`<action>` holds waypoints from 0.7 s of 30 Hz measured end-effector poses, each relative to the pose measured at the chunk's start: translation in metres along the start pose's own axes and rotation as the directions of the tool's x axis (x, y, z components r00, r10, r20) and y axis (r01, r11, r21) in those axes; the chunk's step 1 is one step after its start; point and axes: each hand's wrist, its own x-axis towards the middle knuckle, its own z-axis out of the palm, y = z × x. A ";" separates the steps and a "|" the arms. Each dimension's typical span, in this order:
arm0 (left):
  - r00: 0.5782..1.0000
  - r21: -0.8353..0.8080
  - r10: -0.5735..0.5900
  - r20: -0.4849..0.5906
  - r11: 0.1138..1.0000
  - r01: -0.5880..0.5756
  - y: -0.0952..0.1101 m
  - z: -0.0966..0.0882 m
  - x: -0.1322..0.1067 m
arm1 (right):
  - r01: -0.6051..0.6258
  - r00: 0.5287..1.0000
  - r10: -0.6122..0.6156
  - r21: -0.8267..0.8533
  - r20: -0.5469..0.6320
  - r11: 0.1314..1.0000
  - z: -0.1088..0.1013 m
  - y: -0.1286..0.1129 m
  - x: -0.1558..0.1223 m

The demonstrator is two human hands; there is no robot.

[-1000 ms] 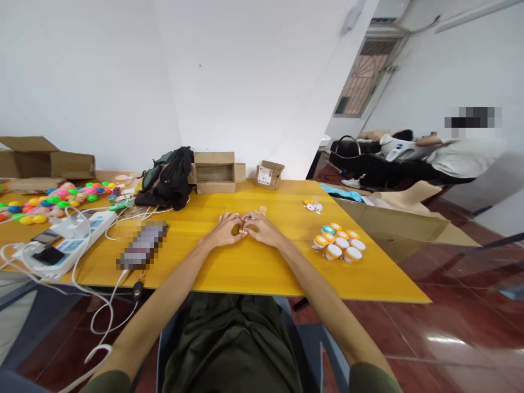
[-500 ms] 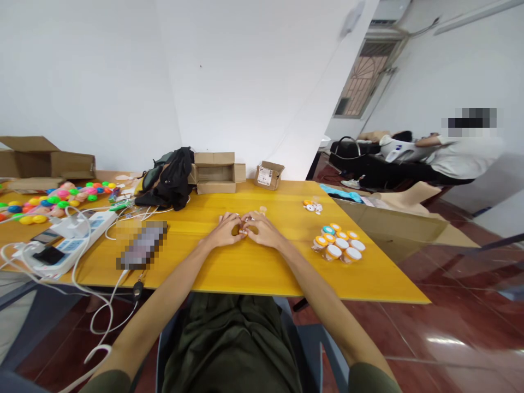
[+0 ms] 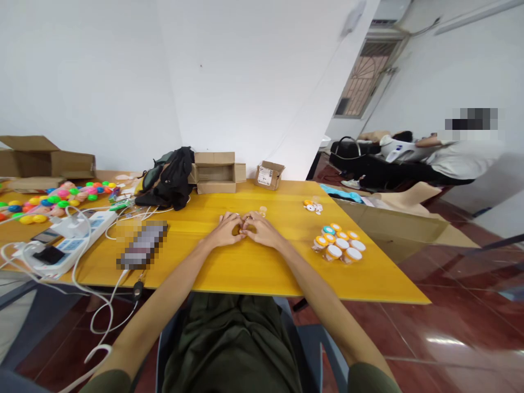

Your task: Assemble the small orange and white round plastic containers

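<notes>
My left hand (image 3: 224, 230) and my right hand (image 3: 261, 229) meet over the middle of the yellow table (image 3: 245, 273). The fingers of both curl inward, thumbs and fingertips coming together in a pinch. Whatever lies between them is tiny and mostly hidden, so its kind cannot be made out. Just beyond my right hand stands a small clear plastic piece (image 3: 262, 209). To the right is a cluster of small clear jars (image 3: 342, 244) with white, orange and teal lids.
Loose lids (image 3: 311, 207) lie at the back right. An open cardboard box (image 3: 215, 174), a smaller box (image 3: 269, 176) and a black bag (image 3: 174, 177) line the wall. At left are a phone (image 3: 143, 245), a power strip (image 3: 82, 245) and colourful balls (image 3: 61, 197). A person (image 3: 466, 155) sits far right.
My fingertips and thumbs have shifted slightly and draw closer together. The small pale, orange-tinted bit seen between my thumbs earlier is now hidden. My arms stay in the same place.
</notes>
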 end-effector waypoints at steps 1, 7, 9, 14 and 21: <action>1.000 0.001 0.000 0.002 1.000 0.000 0.000 0.000 0.000 | -0.001 1.000 0.001 0.004 -0.004 1.000 0.000 0.000 0.000; 1.000 0.005 0.002 0.010 1.000 -0.002 -0.001 0.000 0.000 | 0.018 1.000 -0.018 -0.013 -0.014 1.000 0.001 0.001 0.000; 1.000 0.007 -0.002 0.009 1.000 0.002 -0.001 0.001 0.001 | 0.032 0.999 -0.032 -0.032 0.000 0.999 0.002 0.001 0.000; 1.000 0.004 0.004 -0.002 1.000 -0.004 -0.003 0.003 0.001 | 0.057 0.998 -0.055 -0.100 0.023 0.993 0.002 0.002 0.000; 1.000 0.015 0.009 0.008 1.000 -0.010 0.000 0.001 0.000 | 0.052 0.999 -0.053 -0.091 -0.006 0.994 0.000 -0.001 -0.001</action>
